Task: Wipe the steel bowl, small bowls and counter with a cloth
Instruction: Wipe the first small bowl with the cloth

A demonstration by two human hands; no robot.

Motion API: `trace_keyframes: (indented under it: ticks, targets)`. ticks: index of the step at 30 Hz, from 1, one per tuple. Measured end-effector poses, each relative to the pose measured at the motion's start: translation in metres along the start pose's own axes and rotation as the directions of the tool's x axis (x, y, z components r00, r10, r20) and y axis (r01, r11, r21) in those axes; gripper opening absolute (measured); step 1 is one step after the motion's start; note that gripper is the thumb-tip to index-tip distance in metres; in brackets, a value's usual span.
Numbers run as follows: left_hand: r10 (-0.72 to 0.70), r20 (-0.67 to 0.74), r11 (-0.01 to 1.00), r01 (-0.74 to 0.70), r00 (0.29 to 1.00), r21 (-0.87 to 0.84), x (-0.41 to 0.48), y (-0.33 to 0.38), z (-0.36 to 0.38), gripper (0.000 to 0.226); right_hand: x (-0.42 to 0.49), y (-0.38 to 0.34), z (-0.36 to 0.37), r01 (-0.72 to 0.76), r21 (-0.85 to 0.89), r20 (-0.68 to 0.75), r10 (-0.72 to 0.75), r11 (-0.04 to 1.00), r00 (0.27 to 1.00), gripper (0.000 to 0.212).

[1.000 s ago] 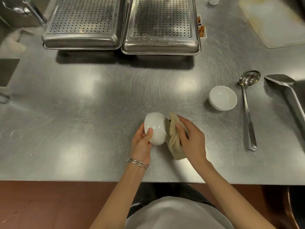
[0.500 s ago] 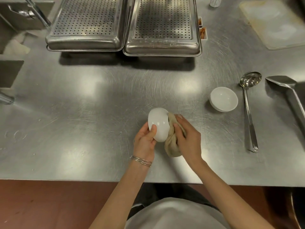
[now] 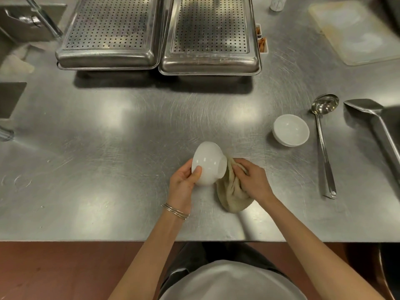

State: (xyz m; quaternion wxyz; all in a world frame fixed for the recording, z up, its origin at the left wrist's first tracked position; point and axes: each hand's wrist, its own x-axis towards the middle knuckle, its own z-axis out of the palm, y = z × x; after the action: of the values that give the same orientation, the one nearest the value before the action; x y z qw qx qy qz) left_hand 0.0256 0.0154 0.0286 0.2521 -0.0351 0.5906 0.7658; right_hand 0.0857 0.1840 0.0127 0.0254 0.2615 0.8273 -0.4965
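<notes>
In the head view, a small white bowl (image 3: 208, 163) is gripped on its side by the left hand (image 3: 184, 180) just above the counter (image 3: 108, 148). A beige cloth (image 3: 232, 191) is clutched by the right hand (image 3: 254, 180) and pressed against the bowl's rim. A second small bowl (image 3: 291, 130), beside a ladle (image 3: 323, 137), and the counter are judged still to be wiped. No steel bowl can be identified.
</notes>
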Motion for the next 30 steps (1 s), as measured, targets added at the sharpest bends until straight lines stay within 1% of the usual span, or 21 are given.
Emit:
trace_keyframes:
  ticks: [2, 3, 4, 5, 6, 7, 8, 9, 10, 11, 13, 15, 16, 17, 19, 20, 22, 24, 26, 28, 30]
  targets:
    - [0.084, 0.058, 0.977, -0.094, 0.995, 0.191, -0.001, -0.001, -0.007, 0.037, 0.002, 0.004, -0.005, -0.063, -0.115, 0.011, 0.065, 0.991, 0.998, 0.026]
    - [0.139, 0.110, 0.940, -0.166, 0.984, 0.299, -0.001, -0.003, -0.013, 0.038, 0.002, 0.003, -0.009, -0.083, -0.139, -0.013, 0.082, 0.987, 0.997, 0.029]
    - [0.202, 0.180, 0.874, -0.260, 0.963, 0.410, 0.001, -0.004, -0.020, 0.037, 0.000, 0.000, -0.013, -0.082, -0.142, -0.044, 0.076, 0.986, 0.996, 0.031]
    - [0.263, 0.270, 0.782, -0.368, 0.926, 0.502, 0.003, -0.005, -0.026, 0.034, -0.001, -0.006, -0.016, -0.074, -0.126, -0.063, 0.066, 0.989, 0.996, 0.033]
    - [0.310, 0.366, 0.676, -0.474, 0.878, 0.564, 0.004, -0.005, -0.030, 0.032, -0.003, -0.013, -0.019, -0.083, -0.041, -0.058, 0.080, 0.996, 0.995, 0.035]
    - [0.341, 0.455, 0.572, -0.566, 0.823, 0.594, 0.006, -0.005, -0.034, 0.031, -0.003, -0.021, -0.021, -0.143, 0.109, -0.002, 0.144, 0.984, 0.990, 0.038]
    - [0.358, 0.527, 0.483, -0.636, 0.771, 0.602, 0.008, -0.005, -0.037, 0.032, -0.002, -0.027, -0.022, -0.241, 0.261, 0.103, 0.221, 0.935, 0.970, 0.041]
    - [0.372, 0.580, 0.417, -0.688, 0.725, 0.593, 0.009, -0.005, -0.040, 0.035, -0.001, -0.031, -0.022, -0.336, 0.339, 0.209, 0.277, 0.879, 0.938, 0.043]
    - [0.381, 0.614, 0.373, -0.722, 0.692, 0.583, 0.011, -0.004, -0.041, 0.038, 0.000, -0.033, -0.020, -0.394, 0.359, 0.293, 0.299, 0.846, 0.908, 0.045]
    - [0.389, 0.641, 0.334, -0.749, 0.662, 0.572, 0.012, -0.004, -0.043, 0.042, 0.001, -0.032, -0.017, -0.420, 0.357, 0.339, 0.303, 0.834, 0.891, 0.043]
    - [0.387, 0.699, 0.241, -0.798, 0.602, 0.553, 0.015, -0.008, -0.046, 0.041, -0.001, -0.030, -0.009, -0.404, 0.359, 0.319, 0.296, 0.842, 0.900, 0.036]
    - [0.370, 0.748, 0.133, -0.829, 0.551, 0.544, 0.019, -0.013, -0.049, 0.029, -0.005, -0.028, -0.004, -0.340, 0.321, 0.229, 0.276, 0.884, 0.933, 0.039]
    - [0.371, 0.749, 0.102, -0.826, 0.549, 0.555, 0.020, -0.015, -0.051, 0.025, -0.009, -0.027, -0.004, -0.306, 0.306, 0.181, 0.261, 0.901, 0.948, 0.041]
    - [0.381, 0.732, 0.096, -0.812, 0.565, 0.576, 0.021, -0.017, -0.052, 0.022, -0.011, -0.026, -0.005, -0.279, 0.303, 0.131, 0.250, 0.911, 0.959, 0.042]
    - [0.401, 0.682, 0.097, -0.769, 0.612, 0.632, 0.022, -0.015, -0.052, 0.026, -0.017, -0.021, -0.013, -0.241, 0.307, 0.037, 0.241, 0.921, 0.970, 0.043]
    - [0.397, 0.664, 0.072, -0.743, 0.633, 0.665, 0.022, -0.014, -0.051, 0.031, -0.019, -0.018, -0.019, -0.225, 0.301, -0.006, 0.237, 0.927, 0.971, 0.044]
    - [0.358, 0.639, -0.017, -0.679, 0.681, 0.734, 0.021, -0.009, -0.045, 0.045, -0.025, -0.012, -0.033, -0.208, 0.283, -0.092, 0.243, 0.936, 0.966, 0.044]
    - [0.282, 0.637, -0.121, -0.632, 0.717, 0.765, 0.020, -0.005, -0.034, 0.060, -0.033, -0.004, -0.049, -0.218, 0.317, -0.155, 0.277, 0.923, 0.948, 0.045]
    - [0.180, 0.661, -0.221, -0.625, 0.728, 0.749, 0.019, -0.007, -0.020, 0.068, -0.043, 0.006, -0.066, -0.215, 0.380, -0.190, 0.304, 0.899, 0.934, 0.045]
    - [0.089, 0.685, -0.291, -0.639, 0.723, 0.712, 0.017, -0.013, -0.003, 0.070, -0.056, 0.017, -0.083, -0.204, 0.409, -0.232, 0.317, 0.890, 0.920, 0.044]
    - [0.021, 0.725, -0.333, -0.679, 0.688, 0.654, 0.013, -0.023, 0.017, 0.069, -0.071, 0.031, -0.099, -0.200, 0.424, -0.275, 0.336, 0.883, 0.901, 0.042]
